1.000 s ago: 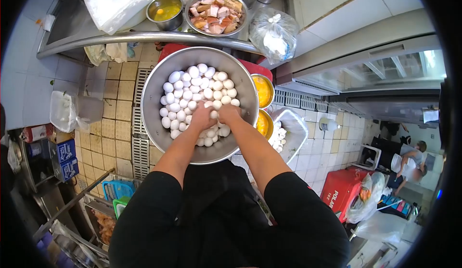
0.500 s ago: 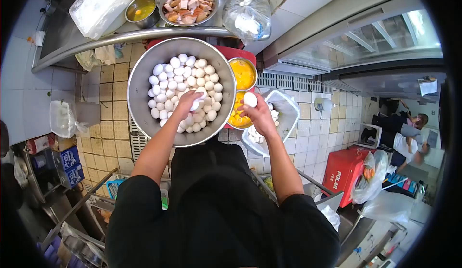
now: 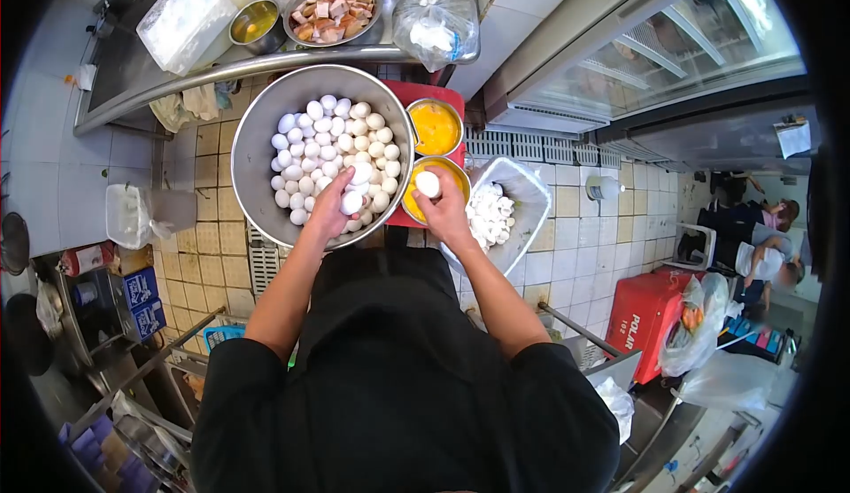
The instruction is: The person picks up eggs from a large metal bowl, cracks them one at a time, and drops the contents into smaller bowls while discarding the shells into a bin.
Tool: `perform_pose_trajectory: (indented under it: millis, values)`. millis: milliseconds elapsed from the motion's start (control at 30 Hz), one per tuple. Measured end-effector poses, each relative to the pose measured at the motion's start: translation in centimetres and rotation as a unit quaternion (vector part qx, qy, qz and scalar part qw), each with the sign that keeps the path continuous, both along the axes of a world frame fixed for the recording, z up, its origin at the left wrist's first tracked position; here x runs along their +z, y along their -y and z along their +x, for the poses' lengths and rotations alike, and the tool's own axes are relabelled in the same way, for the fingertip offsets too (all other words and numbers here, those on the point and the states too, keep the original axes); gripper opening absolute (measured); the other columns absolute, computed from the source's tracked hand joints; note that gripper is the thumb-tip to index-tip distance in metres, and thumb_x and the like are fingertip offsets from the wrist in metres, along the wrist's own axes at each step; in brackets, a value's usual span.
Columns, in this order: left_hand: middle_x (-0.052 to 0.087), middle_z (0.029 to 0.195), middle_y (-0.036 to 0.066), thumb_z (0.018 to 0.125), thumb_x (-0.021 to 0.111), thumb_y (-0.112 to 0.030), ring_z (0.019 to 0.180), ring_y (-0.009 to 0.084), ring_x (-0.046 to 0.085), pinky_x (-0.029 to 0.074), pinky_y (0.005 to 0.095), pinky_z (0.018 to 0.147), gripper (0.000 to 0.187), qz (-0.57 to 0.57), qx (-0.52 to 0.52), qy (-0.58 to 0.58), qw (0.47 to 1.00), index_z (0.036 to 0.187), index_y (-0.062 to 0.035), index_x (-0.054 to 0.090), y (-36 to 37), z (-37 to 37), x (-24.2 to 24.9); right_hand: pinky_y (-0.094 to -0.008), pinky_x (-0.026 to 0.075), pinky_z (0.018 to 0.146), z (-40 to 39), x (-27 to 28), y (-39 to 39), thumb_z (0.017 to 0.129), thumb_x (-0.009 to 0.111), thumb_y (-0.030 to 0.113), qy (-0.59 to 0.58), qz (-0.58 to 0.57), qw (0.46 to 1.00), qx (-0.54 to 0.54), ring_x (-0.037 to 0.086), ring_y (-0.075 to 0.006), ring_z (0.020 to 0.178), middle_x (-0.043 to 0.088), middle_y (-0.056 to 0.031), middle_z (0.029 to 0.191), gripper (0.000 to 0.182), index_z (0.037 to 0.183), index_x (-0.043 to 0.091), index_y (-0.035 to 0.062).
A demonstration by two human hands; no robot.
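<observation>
A large metal pot [image 3: 252,130] holds many white and pale eggs [image 3: 329,127]. Over its near right side, my left hand [image 3: 329,207] is closed around two eggs, one of them a white egg [image 3: 351,201] at the fingertips. My right hand [image 3: 450,214] grips another white egg [image 3: 428,184] above the nearer metal bowl [image 3: 464,179] of yellow beaten egg. Beyond it sits a second bowl [image 3: 459,130] with yellow egg. To the right, a lined bin [image 3: 531,201] contains broken white eggshells [image 3: 489,214].
The bowls stand on a red surface [image 3: 412,93]. On the steel counter [image 3: 212,72] ahead are a bowl of meat chunks [image 3: 333,13] and a tied plastic bag [image 3: 434,25]. A glass-door fridge [image 3: 655,59] and a red cooler [image 3: 633,320] are to the right; people [image 3: 761,240] are farther off.
My right hand has come left and lower, bringing its egg over the nearer bowl. My left hand has shifted slightly down and left with its eggs. The whole view has turned a little.
</observation>
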State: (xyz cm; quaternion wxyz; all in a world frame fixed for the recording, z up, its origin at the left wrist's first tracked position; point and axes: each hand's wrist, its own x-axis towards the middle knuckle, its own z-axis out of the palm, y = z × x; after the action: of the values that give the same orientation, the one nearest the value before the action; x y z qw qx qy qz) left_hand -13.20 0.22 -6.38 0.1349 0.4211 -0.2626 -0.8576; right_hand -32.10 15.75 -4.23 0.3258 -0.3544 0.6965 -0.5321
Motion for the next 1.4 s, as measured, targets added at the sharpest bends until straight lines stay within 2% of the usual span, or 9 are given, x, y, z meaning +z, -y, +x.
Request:
perform_pose_trajectory:
  millis: [133, 667, 767, 867, 933, 1033, 1167, 1300, 1400]
  values:
    - [0.067, 0.100, 0.004, 0.101, 0.057, -0.045, 0.069, 0.0132, 0.064, 0.042, 0.0242, 0.039, 0.041, -0.023, -0.013, 0.021, 0.999, 0.122, -0.0090, 0.058, -0.8, -0.4, 2.0, -0.0492, 0.054, 0.078, -2.4, -1.9, -1.8, 0.092, 0.072, 0.027, -0.278, 0.039, 0.959, -0.021, 0.066, -0.0418, 0.095, 0.065, -0.0239, 0.108, 0.046, 0.125, 0.053, 0.0015]
    - [0.066, 0.095, 0.000, 0.097, 0.062, -0.048, 0.065, 0.0070, 0.060, 0.042, 0.0225, 0.039, 0.051, -0.110, -0.070, 0.077, 0.988, 0.127, -0.0068, 0.062, -1.5, -1.4, 4.2, -0.0489, 0.054, 0.086, -5.6, 1.3, -8.4, 0.087, 0.075, 0.042, -0.252, 0.213, 0.941, -0.078, 0.064, -0.0403, 0.106, 0.057, -0.0223, 0.126, 0.064, 0.138, 0.052, 0.0112]
    - [0.066, 0.088, 0.000, 0.097, 0.062, -0.051, 0.061, 0.0067, 0.059, 0.040, 0.0232, 0.038, 0.051, -0.143, -0.108, 0.099, 0.979, 0.119, -0.0058, 0.067, -1.7, -2.0, 4.5, -0.0480, 0.050, 0.098, -6.7, 0.2, -11.7, 0.084, 0.079, 0.034, -0.483, 0.348, 0.804, 0.002, 0.058, -0.0397, 0.120, 0.050, -0.0233, 0.140, 0.073, 0.145, 0.047, 0.0102]
    - [0.066, 0.081, 0.000, 0.096, 0.061, -0.055, 0.056, 0.0072, 0.057, 0.038, 0.0237, 0.038, 0.053, -0.160, -0.186, 0.101, 0.964, 0.112, -0.0053, 0.071, -1.6, -3.3, 5.0, -0.0399, 0.052, 0.095, -6.1, 1.4, -8.3, 0.080, 0.082, 0.019, -0.377, 0.096, 0.921, 0.014, 0.064, -0.0337, 0.109, 0.048, -0.0227, 0.143, 0.082, 0.150, 0.042, 0.0071]
    - [0.065, 0.078, 0.000, 0.096, 0.060, -0.058, 0.053, 0.0079, 0.054, 0.036, 0.0238, 0.038, 0.055, -0.157, -0.239, 0.083, 0.955, 0.108, -0.0057, 0.073, -1.7, -4.6, 6.6, -0.0372, 0.053, 0.091, -3.3, 6.3, -3.8, 0.081, 0.082, 0.017, -0.085, 0.026, 0.991, 0.098, 0.065, -0.0304, 0.105, 0.050, -0.0219, 0.139, 0.080, 0.149, 0.041, 0.0022]
    - [0.065, 0.079, 0.001, 0.096, 0.053, -0.065, 0.056, 0.0090, 0.056, 0.039, 0.0262, 0.040, 0.062, -0.184, -0.299, 0.095, 0.932, 0.106, -0.0065, 0.071, -1.8, -6.0, 7.4, -0.0435, 0.049, 0.099, -1.4, 5.2, -0.7, 0.087, 0.075, 0.021, -0.144, 0.037, 0.969, 0.199, 0.057, -0.0388, 0.120, 0.055, -0.0238, 0.134, 0.066, 0.143, 0.045, 0.0023]
    - [0.063, 0.084, 0.002, 0.096, 0.050, -0.069, 0.065, 0.0114, 0.056, 0.043, 0.0299, 0.047, 0.067, -0.165, -0.248, 0.111, 0.948, 0.104, -0.0067, 0.072, -0.6, -4.4, 5.5, -0.0401, 0.054, 0.080, -0.4, 4.1, 1.2, 0.088, 0.076, 0.019, -0.173, -0.025, 0.976, 0.129, 0.068, -0.0336, 0.092, 0.066, -0.0202, 0.103, 0.049, 0.126, 0.053, 0.0003]
    - [0.061, 0.086, 0.003, 0.097, 0.049, -0.068, 0.062, 0.0105, 0.054, 0.043, 0.0304, 0.048, 0.064, -0.171, -0.160, 0.150, 0.961, 0.098, -0.0080, 0.072, 0.0, -1.6, 4.7, -0.0461, 0.053, 0.084, 0.3, 0.7, 2.1, 0.090, 0.071, 0.023, -0.294, 0.056, 0.945, 0.132, 0.065, -0.0415, 0.100, 0.064, -0.0216, 0.113, 0.048, 0.129, 0.052, 0.0023]
    - [0.061, 0.083, 0.002, 0.099, 0.051, -0.060, 0.059, 0.0102, 0.054, 0.042, 0.0279, 0.045, 0.056, -0.157, -0.130, 0.173, 0.964, 0.099, -0.0080, 0.071, -0.1, 0.0, 4.6, -0.0446, 0.054, 0.085, 0.5, -1.0, 1.5, 0.090, 0.072, 0.022, -0.193, 0.019, 0.977, 0.091, 0.066, -0.0406, 0.098, 0.065, -0.0219, 0.110, 0.047, 0.128, 0.053, 0.0019]
